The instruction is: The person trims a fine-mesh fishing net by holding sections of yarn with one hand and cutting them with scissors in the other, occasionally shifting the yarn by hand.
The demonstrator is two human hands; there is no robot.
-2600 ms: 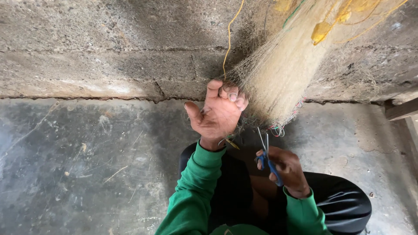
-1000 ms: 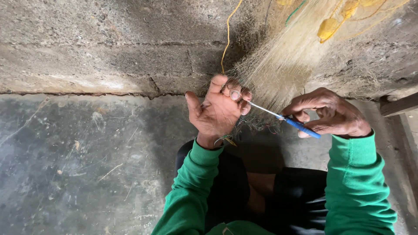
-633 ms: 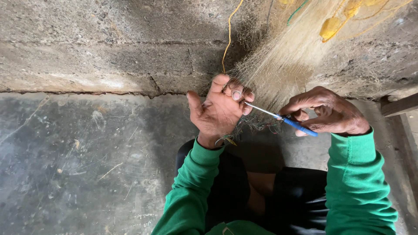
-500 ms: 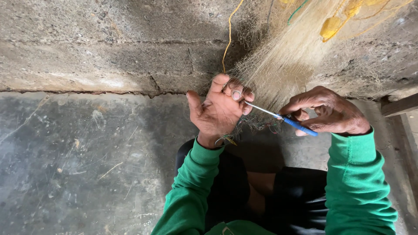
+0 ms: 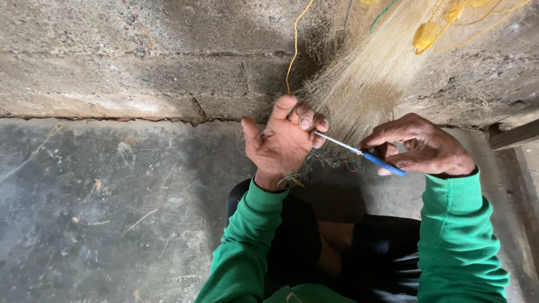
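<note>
1. We're sitting on a scuffed grey concrete floor [image 5: 101, 213], dark and scratched up, with a rough block wall [image 5: 140, 62] on the far side and a crack running along where the two meet.
2. A pale fishing net [image 5: 365, 84] hangs down the wall on the far right, with a yellow cord [image 5: 292, 50] and a yellow float [image 5: 425, 35] up there.
3. Our left hand [image 5: 281, 143] is clenched around a bunch of the net, right at its lower end.
4. Our right hand [image 5: 421, 148] pinches a blue needle [image 5: 365, 154], tip touching the left fingers.
5. The net's top is cut off, the mesh is too fine to read, and a wooden plank [image 5: 514, 134] on the right is only partly in view.
</note>
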